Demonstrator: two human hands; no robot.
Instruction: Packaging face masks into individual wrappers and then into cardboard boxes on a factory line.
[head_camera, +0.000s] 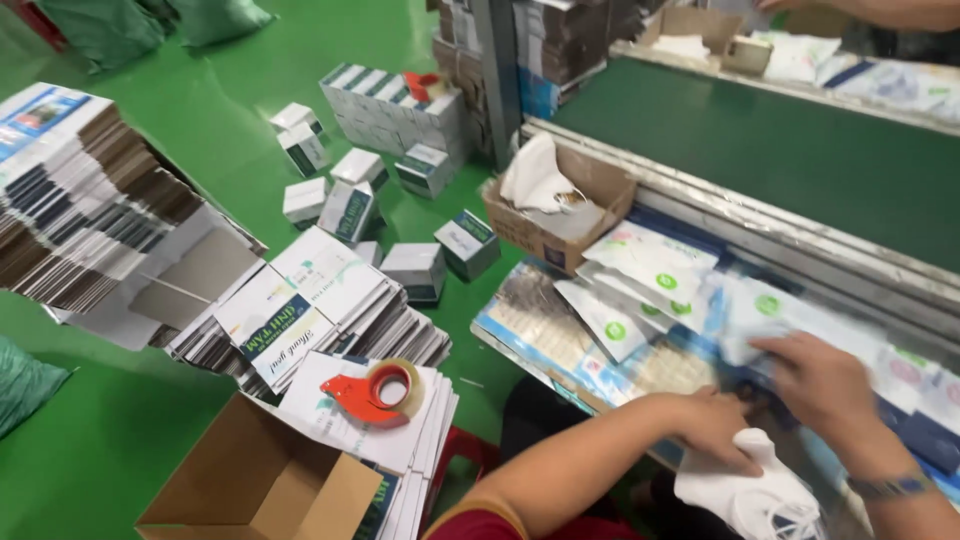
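The left hand lies at the near edge of the work table, fingers curled down onto a bundle of white masks and pinching its top. Just beside it, the right hand rests palm down on the flat clear packets with round green labels, fingers stretched out and slightly spread; whether it grips one cannot be told. These packets lie fanned in a loose heap across the table's middle, over a blue-and-white printed sheet that reaches the near left corner.

At the table's left end stands an open brown carton with white masks inside. Behind the table runs a green conveyor belt edged by a metal rail.

On the green floor, small white boxes with dark green side panels lie scattered, some stacked in a block further back. Nearer are leaning stacks of flattened white cartons, one topped by a red tape dispenser, and an open empty cardboard box at the bottom edge.
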